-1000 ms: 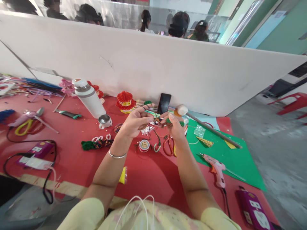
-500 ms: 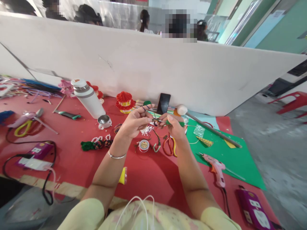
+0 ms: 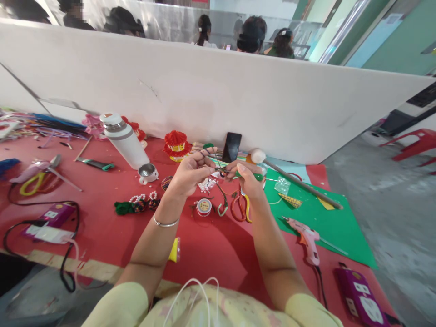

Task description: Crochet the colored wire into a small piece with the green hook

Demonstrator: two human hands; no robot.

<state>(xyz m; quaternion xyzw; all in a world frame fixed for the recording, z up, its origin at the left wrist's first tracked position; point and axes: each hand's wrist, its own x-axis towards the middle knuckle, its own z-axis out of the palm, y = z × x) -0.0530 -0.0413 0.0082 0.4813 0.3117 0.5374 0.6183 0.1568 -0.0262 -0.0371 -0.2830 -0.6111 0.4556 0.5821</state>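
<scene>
My left hand (image 3: 190, 176) is raised over the middle of the table, with dark yarn (image 3: 208, 152) looped over its forefinger. Thumb and fingertips pinch a small dark piece of yarn work (image 3: 222, 172). Facing it, my right hand (image 3: 249, 180) grips a crochet hook (image 3: 258, 176) by its green handle. The hook's tip meets the yarn work between both hands; the exact stitch is too small to make out. Below them lie a spool (image 3: 204, 207), scissors (image 3: 241, 208) with red and yellow handles, and a pile of white beads (image 3: 207, 185).
A white thermos (image 3: 124, 143) and its metal cup (image 3: 148, 173) stand to the left. Behind the hands a phone (image 3: 232, 146) leans near the white partition (image 3: 218, 95). On the right are a pink glue gun (image 3: 304, 236), a green sheet (image 3: 344, 240) and a purple power strip (image 3: 361, 295).
Both hands keep almost the same place. The hook has shifted slightly at the yarn work, and less of its bright shaft shows.
</scene>
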